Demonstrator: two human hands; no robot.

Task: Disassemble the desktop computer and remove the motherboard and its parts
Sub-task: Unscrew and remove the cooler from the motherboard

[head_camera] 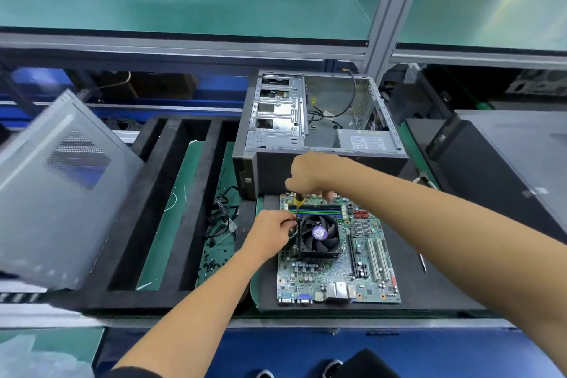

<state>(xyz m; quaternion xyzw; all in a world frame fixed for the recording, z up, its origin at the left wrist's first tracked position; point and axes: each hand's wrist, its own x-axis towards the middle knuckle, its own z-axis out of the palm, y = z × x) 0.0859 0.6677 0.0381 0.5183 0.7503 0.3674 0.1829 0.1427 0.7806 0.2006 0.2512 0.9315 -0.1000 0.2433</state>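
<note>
Green bench (184,193) carries black foam mats (429,285), case (322,163)

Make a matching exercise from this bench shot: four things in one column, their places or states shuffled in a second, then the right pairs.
Things
1. motherboard
2. computer case
3. screwdriver
4. side panel

Places or states
A. gripped by the right hand
B. leaning at the far left
C. lying flat on the black mat
D. open, behind the board

The left hand holds the cooler fan's edge.

Pairs: 1-C, 2-D, 3-A, 4-B
</note>
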